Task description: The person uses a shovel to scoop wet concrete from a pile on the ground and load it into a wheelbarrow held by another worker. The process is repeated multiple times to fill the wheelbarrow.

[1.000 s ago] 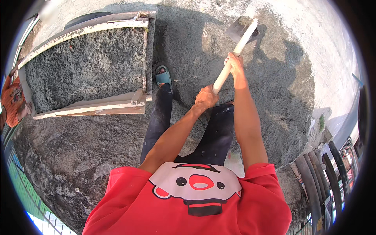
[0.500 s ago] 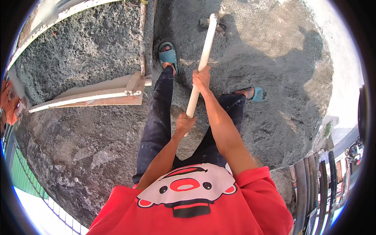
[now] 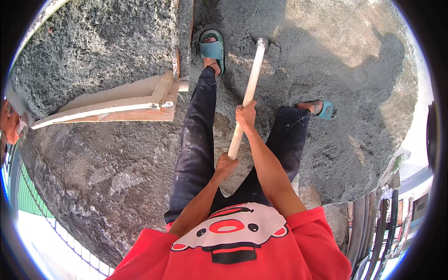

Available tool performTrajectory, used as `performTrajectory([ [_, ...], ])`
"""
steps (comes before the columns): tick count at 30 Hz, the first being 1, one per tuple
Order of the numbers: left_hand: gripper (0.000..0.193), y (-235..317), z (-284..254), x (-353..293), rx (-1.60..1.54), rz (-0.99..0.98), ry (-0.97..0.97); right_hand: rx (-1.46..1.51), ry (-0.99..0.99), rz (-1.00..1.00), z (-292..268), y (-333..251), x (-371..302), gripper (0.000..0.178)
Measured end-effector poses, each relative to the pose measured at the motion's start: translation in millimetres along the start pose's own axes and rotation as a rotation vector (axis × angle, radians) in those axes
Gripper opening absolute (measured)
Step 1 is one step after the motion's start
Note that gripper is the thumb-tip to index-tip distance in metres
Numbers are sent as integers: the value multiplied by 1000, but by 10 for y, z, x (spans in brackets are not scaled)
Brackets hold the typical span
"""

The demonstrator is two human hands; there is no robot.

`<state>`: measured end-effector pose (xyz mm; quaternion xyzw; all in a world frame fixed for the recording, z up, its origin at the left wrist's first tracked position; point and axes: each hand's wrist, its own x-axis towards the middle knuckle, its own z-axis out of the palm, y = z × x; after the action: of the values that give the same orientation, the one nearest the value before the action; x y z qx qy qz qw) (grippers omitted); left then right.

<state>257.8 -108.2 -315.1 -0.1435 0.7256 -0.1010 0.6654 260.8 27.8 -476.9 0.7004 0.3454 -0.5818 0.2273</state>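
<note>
A long pale wooden handle, that of a hoe by its look [image 3: 252, 86], slants up and away from me between my legs. Around its lower end my left hand [image 3: 227, 164] is closed. Higher up the shaft, my right hand [image 3: 246, 115] grips it with wrapped fingers. The handle's far end stands at the wet grey concrete mix [image 3: 298, 65]; the tool's head is sunk there and hidden. My sandalled feet are on either side, the left beside a plank edge and the right in the mix.
A wooden form board [image 3: 107, 110] with a short brace [image 3: 162, 87] borders a grey poured area [image 3: 102, 51] at the left. Another person's orange sleeve [image 3: 10, 122] shows at the far left. A pale wall curves along the right; dark upright pieces [image 3: 368, 228] stand lower right.
The tool's head, partly visible before, is now down in the grey mix. Both hands have come lower in the picture with the handle, and the whole view has shifted somewhat.
</note>
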Motion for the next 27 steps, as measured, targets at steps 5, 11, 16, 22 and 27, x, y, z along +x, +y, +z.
performTrajectory([
  [5, 32, 124, -113, -359, 108, 20, 32, 524, -187, 406, 131, 690, 77, 37],
  [11, 45, 731, -197, -930, 130, -39, -150, 303, -199, 287, -40, 566, -15, 24],
  [16, 47, 852, -14, -1337, 98, 168, -175, 597, -355, 339, -607, 538, -113, 11],
  [22, 47, 1131, -340, -2147, 429, 414, -101, 856, -433, 308, -1346, 220, -675, 12],
  [27, 43, 1354, -1118, -3161, 518, 623, -85, 1243, -404, 77, -1901, -347, -981, 20],
])
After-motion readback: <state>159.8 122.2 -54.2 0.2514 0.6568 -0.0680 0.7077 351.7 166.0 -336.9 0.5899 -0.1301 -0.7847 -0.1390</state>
